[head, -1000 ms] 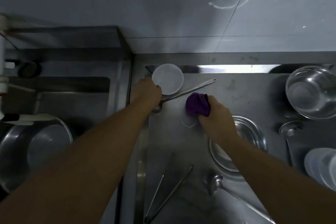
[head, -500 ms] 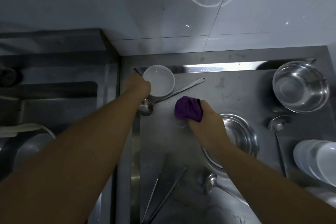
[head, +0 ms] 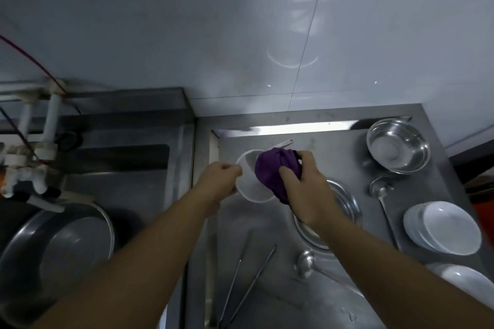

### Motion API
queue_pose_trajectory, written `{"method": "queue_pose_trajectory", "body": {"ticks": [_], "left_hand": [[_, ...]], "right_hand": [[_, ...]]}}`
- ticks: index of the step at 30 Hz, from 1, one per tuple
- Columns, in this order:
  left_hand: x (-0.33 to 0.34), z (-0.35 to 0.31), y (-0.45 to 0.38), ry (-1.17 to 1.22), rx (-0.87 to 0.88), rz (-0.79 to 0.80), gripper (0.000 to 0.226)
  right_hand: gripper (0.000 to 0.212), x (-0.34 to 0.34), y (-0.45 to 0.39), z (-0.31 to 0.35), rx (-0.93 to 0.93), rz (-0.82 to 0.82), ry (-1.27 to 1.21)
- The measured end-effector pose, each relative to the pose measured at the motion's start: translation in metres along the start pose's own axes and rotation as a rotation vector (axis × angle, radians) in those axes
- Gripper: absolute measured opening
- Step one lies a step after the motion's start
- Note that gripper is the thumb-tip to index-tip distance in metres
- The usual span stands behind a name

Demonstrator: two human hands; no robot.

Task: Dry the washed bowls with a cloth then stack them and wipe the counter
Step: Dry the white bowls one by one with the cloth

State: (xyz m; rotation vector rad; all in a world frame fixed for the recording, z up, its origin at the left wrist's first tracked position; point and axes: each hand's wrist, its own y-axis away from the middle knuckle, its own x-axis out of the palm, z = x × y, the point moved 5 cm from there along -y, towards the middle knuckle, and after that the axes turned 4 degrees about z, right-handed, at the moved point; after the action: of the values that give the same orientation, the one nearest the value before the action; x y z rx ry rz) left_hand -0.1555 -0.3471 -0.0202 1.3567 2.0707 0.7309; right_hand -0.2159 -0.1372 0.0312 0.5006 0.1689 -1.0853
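Over the steel counter [head: 334, 157], left hand [head: 220, 180] grips the white bowl [head: 250, 184], apparently lifted, right-hand fingers [head: 290, 173] bunching purple cloth [head: 272, 168] inside.

There is one view, from a wide-angle camera worn on the person's head. It looks forward and steeply down onto a brushed stainless-steel counter [head: 334, 157], with both forearms reaching in from the bottom edge. The pale tiled wall [head: 213, 21] fills the upper half, its seams bowed by the lens. A sunken steel sink basin [head: 120, 168] lies at the left, close beneath the camera. No second view shares the scene.
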Motion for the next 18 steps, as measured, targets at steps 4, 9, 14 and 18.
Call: {"method": "queue_pose_trajectory", "body": {"ticks": [4,9,14,18], "left_hand": [[0.028,0.004,0.059,0.299,-0.001,0.145,0.029],[0.049,-0.007,0.123,0.517,0.058,0.268,0.026],[0.065,-0.02,0.18,0.552,0.164,0.356,0.035],[0.078,-0.019,0.215,0.504,0.209,0.419,0.05]], "right_hand": [[0.027,-0.008,0.043,0.024,-0.078,0.038,0.078],[0.042,-0.028,0.089,0.049,-0.218,0.01,0.182],[0.045,-0.049,0.128,0.066,-0.263,0.103,0.074],[0.045,-0.066,0.157,0.065,-0.282,0.209,-0.068]]}}
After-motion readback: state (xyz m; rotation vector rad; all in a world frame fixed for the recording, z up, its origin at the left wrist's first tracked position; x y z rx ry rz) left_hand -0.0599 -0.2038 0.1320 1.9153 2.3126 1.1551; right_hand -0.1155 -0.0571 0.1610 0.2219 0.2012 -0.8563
